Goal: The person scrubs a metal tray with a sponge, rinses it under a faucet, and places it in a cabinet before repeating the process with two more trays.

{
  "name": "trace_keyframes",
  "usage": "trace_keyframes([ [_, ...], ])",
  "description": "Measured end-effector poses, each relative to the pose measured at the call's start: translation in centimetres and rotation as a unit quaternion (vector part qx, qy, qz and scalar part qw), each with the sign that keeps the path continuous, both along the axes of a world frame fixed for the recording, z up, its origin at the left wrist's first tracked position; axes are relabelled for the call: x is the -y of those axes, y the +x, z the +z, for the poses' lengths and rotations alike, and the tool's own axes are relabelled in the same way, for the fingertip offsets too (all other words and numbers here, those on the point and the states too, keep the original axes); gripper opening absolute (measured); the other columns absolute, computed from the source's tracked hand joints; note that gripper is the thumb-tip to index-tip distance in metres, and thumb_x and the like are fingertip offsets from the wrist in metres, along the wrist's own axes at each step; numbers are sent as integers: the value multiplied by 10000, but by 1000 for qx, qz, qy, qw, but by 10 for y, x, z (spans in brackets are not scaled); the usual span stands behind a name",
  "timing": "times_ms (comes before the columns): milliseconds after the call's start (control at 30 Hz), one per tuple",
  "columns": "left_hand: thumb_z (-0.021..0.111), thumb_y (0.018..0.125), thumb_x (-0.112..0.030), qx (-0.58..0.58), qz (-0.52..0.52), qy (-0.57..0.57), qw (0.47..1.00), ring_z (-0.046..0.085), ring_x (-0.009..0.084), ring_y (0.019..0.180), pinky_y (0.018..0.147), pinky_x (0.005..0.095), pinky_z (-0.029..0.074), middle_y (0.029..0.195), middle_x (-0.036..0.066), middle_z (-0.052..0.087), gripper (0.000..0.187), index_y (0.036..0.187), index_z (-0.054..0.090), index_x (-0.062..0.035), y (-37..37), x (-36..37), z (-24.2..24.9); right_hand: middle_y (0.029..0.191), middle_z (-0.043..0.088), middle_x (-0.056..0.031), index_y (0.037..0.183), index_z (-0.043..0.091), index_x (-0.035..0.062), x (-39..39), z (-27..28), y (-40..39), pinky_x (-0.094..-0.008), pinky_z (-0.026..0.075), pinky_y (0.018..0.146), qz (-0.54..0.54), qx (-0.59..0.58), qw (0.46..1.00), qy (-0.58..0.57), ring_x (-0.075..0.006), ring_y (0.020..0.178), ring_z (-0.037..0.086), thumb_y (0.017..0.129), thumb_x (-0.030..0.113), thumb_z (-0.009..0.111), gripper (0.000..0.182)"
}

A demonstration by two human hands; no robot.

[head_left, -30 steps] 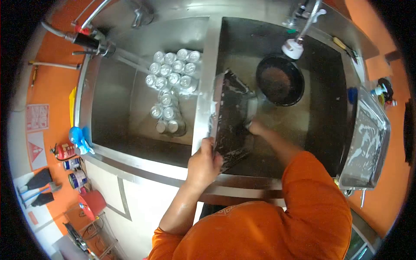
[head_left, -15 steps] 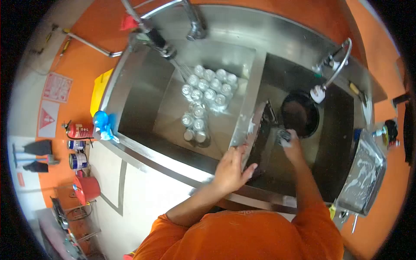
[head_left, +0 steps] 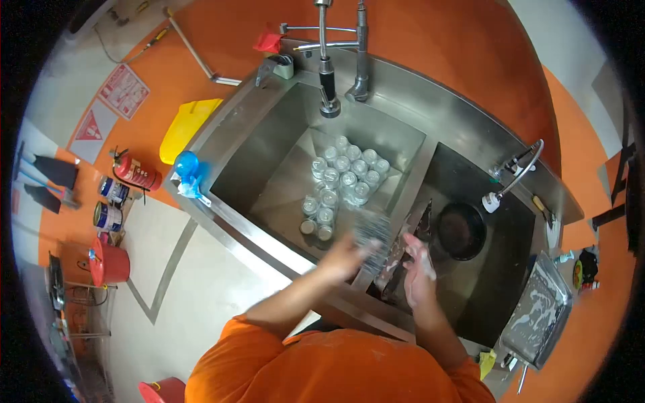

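My left hand [head_left: 344, 258] is closed on a clear drinking glass [head_left: 373, 235], both smeared by motion, above the divider between the two sink basins. Just right of it, my right hand [head_left: 420, 272] has its fingers stretched out and holds nothing. White suds cling to that hand. In the left basin, several clear glasses [head_left: 348, 178] stand upside down in a close group. A round dark pan [head_left: 461, 232] sits in the right basin. A dark flat piece [head_left: 396, 265] leans along the divider, partly hidden by my hands.
A spray faucet [head_left: 329, 101] hangs over the left basin, and a smaller tap [head_left: 492, 201] over the right. On the left rim lies a blue bottle [head_left: 188, 171]. A soapy metal tray [head_left: 537, 312] rests at the right end. A red bucket [head_left: 109, 262] stands on the floor.
My right hand has left the inside of the right basin and come up by the divider, letting go of the glass. My left hand has come off the divider and now holds a glass. The view has shifted.
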State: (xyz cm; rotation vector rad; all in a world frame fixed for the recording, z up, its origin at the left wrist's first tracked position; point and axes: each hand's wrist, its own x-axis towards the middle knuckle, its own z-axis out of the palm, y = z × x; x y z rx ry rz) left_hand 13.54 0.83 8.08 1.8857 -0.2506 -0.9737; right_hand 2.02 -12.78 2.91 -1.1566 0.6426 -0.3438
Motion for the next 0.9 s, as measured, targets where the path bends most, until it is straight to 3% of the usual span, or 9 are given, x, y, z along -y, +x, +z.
trace_keyframes([
  [33,544,838,-261,87,59,69,992,517,209,966,845,338,416,1039,127,541,414,1134,424,3,21,-21,-38,1133,480,-20,1143,464,89,5,2,-4,-247,342,786,12,-2,999,-50,-115,981,422,867,201,430,299],
  [100,584,815,-200,17,216,-212,953,543,153,892,737,297,468,1008,66,556,352,1098,444,-44,93,-83,-59,1119,494,-29,1109,495,82,13,7,-7,-273,345,791,21,-16,996,-86,-139,991,454,824,142,446,295],
  [267,622,781,-223,80,334,-138,929,542,135,798,572,313,477,935,22,564,419,1142,437,-117,192,-165,-79,979,548,14,1019,526,120,37,-18,-43,-258,375,688,-93,-57,991,74,-103,871,489,807,217,544,233],
  [400,628,735,-181,436,289,132,842,556,320,855,725,374,462,986,158,563,459,1122,431,-33,309,-223,-134,891,548,12,983,528,108,47,-34,-67,-260,373,649,-151,-111,977,105,-105,791,494,802,218,541,212],
  [533,613,705,-439,496,131,523,681,455,386,1022,885,441,357,1117,261,457,682,1163,409,23,430,-265,-172,824,531,13,944,533,91,46,-39,-83,-250,362,631,-134,-158,978,26,-94,735,473,795,214,543,193],
  [600,656,678,-415,442,231,432,751,445,389,1043,899,443,349,1145,261,435,724,1174,384,37,338,-159,-77,788,516,18,932,538,82,46,-21,-77,-241,354,627,-138,-175,974,31,-84,716,458,794,217,545,194],
  [700,612,755,-256,634,81,179,748,365,424,1111,940,440,313,1133,279,420,564,1211,372,-26,307,-113,-114,746,500,20,921,518,83,80,-29,-66,-241,362,569,-199,-90,976,-5,-91,670,463,793,219,541,188],
  [800,545,796,-142,388,14,-62,920,482,229,1018,878,351,372,1069,151,506,350,1111,458,-18,192,-55,-107,689,475,13,902,498,91,147,-20,-41,-242,365,503,-302,-7,953,-34,-93,616,450,803,225,518,168],
  [900,574,794,-184,261,-56,-16,964,541,143,676,617,268,452,801,76,586,211,937,554,-29,68,-5,-60,685,486,-11,883,509,77,239,-22,-17,-254,378,528,-420,47,899,-109,-102,610,443,815,233,500,171],
])
